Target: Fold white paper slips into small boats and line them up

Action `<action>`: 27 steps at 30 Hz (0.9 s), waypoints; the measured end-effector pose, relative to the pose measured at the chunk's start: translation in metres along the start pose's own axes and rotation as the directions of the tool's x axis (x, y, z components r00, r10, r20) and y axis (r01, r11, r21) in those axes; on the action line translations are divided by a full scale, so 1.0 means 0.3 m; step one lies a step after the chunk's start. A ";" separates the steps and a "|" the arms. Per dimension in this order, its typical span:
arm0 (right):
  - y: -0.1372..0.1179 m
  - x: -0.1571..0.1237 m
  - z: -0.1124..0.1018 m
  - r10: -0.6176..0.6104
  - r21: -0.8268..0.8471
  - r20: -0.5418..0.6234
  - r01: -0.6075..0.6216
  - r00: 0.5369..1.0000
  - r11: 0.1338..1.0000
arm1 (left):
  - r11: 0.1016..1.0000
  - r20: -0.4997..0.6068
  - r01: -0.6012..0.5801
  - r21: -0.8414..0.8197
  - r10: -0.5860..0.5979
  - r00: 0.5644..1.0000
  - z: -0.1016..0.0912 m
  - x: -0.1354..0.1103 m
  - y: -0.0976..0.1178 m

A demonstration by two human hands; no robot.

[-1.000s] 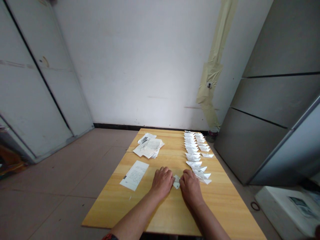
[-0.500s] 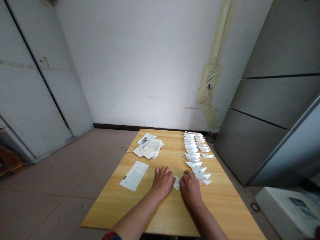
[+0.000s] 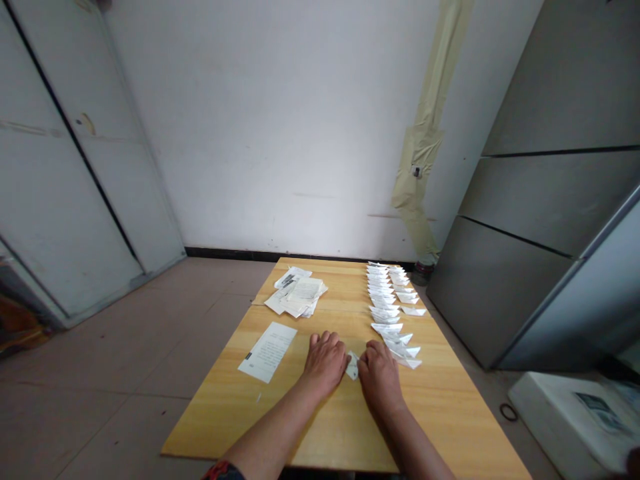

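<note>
Both my hands rest on a wooden table (image 3: pixel 330 433), knuckles up, side by side. Between them lies a small folded piece of white paper (image 3: pixel 353 366). My left hand (image 3: pixel 325 361) has its fingers curled down, with the thumb side pinching the paper's left edge. My right hand (image 3: pixel 379 373) is curled the same way on the paper's right edge. Most of the paper is hidden under the fingers. A single printed sheet (image 3: pixel 267 342) lies flat just left of my left hand.
A row of several folded white paper pieces (image 3: pixel 387 307) runs along the table's right side to its far edge. A loose pile of printed sheets (image 3: pixel 298 295) sits at the far left. A grey cabinet (image 3: pixel 550 200) stands right, a white wall behind.
My hands and the folded paper stay in nearly the same place; the fingers shift only slightly on the paper. The view drifts a little.
</note>
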State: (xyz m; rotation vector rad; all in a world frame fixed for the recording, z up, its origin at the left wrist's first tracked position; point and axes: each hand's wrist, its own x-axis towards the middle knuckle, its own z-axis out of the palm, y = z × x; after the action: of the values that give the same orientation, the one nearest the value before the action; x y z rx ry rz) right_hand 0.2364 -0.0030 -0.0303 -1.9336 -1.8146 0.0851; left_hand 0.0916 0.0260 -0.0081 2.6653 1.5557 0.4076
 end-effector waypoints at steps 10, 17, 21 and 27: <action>-0.004 0.007 -0.004 0.002 -0.026 -0.020 -0.002 1.000 1.000 | 1.000 -0.001 0.017 0.010 -0.017 1.000 -0.006 -0.002 0.001; -0.011 0.005 -0.019 0.009 -0.031 -0.002 -0.009 1.000 0.999 | 0.999 -0.011 0.032 0.004 -0.032 0.999 0.002 -0.002 -0.001; -0.011 0.005 -0.026 0.007 -0.007 0.000 -0.007 1.000 1.000 | 0.999 -0.011 0.039 0.004 -0.038 0.999 0.005 -0.001 -0.002; -0.005 0.010 -0.022 0.000 0.031 -0.028 0.001 1.000 1.000 | 0.998 -0.012 0.069 -0.012 -0.069 0.998 0.008 -0.003 -0.003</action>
State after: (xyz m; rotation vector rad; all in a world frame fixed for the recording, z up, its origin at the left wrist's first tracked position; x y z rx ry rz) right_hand 0.2378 -0.0021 -0.0232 -1.9036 -1.7850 0.0852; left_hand 0.0909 0.0259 -0.0109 2.5964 1.6378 0.4295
